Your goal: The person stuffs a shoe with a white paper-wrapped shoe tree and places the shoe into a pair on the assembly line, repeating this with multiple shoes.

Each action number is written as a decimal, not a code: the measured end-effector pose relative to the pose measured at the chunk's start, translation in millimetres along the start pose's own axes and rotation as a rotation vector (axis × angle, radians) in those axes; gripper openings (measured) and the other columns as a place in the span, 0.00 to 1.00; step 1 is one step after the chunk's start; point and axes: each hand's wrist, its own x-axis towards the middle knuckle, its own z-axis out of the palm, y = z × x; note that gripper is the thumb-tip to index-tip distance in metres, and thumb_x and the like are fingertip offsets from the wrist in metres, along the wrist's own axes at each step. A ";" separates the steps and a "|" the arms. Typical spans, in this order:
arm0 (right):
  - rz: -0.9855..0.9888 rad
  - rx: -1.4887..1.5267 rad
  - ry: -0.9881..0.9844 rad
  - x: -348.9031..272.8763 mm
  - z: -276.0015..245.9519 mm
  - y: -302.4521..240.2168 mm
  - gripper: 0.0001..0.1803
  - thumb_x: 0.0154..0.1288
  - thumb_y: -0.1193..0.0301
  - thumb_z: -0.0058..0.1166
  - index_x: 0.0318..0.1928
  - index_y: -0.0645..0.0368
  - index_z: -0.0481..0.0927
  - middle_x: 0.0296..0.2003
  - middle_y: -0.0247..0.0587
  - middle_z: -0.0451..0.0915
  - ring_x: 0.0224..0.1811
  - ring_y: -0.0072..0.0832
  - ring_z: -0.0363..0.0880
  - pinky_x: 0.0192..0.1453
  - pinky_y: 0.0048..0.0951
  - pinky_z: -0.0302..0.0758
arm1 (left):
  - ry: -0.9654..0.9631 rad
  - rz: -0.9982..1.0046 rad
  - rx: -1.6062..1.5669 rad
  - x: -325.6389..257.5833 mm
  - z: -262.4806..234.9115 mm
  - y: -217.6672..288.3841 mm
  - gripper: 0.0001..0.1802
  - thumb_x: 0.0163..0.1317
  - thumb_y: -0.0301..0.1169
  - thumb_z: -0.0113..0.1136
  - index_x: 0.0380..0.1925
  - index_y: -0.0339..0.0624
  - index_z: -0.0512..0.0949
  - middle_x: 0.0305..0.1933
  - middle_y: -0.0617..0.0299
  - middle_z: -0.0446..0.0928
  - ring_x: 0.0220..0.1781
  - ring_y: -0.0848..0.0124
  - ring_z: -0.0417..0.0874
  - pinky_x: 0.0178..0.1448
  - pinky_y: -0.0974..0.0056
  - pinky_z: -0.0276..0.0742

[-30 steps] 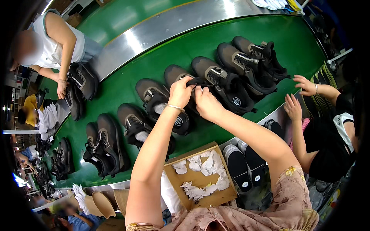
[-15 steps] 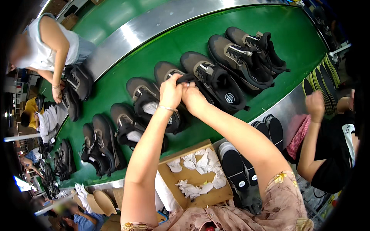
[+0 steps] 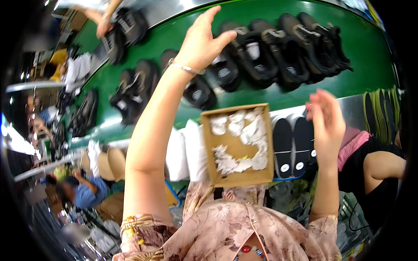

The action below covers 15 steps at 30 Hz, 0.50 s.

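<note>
My left hand [image 3: 201, 41] is held over the row of shoes, thumb apart from the fingers, with nothing in it. Just to its right stands a black and brown sneaker [image 3: 257, 65] with white paper showing in its opening. Another sneaker [image 3: 199, 93] is partly covered by my left wrist. On the right, my right hand [image 3: 327, 124] is raised beside the black insoles [image 3: 283, 145], slightly blurred. Its fingers are loosely bent and apart, and I see nothing in them. More dark sneakers [image 3: 305, 48] line the green belt [image 3: 361, 52].
An open cardboard box [image 3: 270, 143] with crumpled white paper [image 3: 254, 130] sits against my front. White sheets [image 3: 176, 156] lie left of it. Yellow-edged insoles [image 3: 379, 111] stand at the far right. One co-worker's hand [image 3: 104, 27] touches shoes at upper left; another person sits at right.
My hands have parted from the sneaker they were both on. The left rose above the row; the right drew back rightward to the insoles. The whole view has shifted.
</note>
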 end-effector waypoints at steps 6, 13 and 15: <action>-0.213 0.062 -0.533 -174.3 122.5 -21.6 0.15 0.56 0.78 0.54 0.45 0.68 0.73 0.41 0.51 0.75 0.39 0.35 0.78 0.43 0.31 0.75 | 0.253 -0.264 -0.374 -187.7 -89.8 29.6 0.11 0.64 0.24 0.51 0.45 0.32 0.73 0.44 0.57 0.77 0.45 0.74 0.77 0.49 0.70 0.73; -0.343 -0.491 -0.309 -293.6 240.3 56.2 0.34 0.52 0.71 0.60 0.57 0.71 0.60 0.55 0.68 0.61 0.56 0.59 0.64 0.58 0.48 0.66 | 0.095 -0.762 -0.363 -396.0 -11.5 -29.6 0.17 0.63 0.28 0.51 0.50 0.30 0.68 0.44 0.41 0.77 0.46 0.53 0.80 0.50 0.59 0.74; -0.282 -0.575 -0.169 -304.2 260.9 83.9 0.40 0.48 0.69 0.63 0.59 0.69 0.58 0.58 0.68 0.58 0.58 0.63 0.61 0.59 0.53 0.64 | 0.033 -0.699 -0.302 -404.4 -3.4 -28.0 0.19 0.63 0.28 0.51 0.52 0.29 0.67 0.48 0.41 0.75 0.45 0.60 0.81 0.47 0.63 0.76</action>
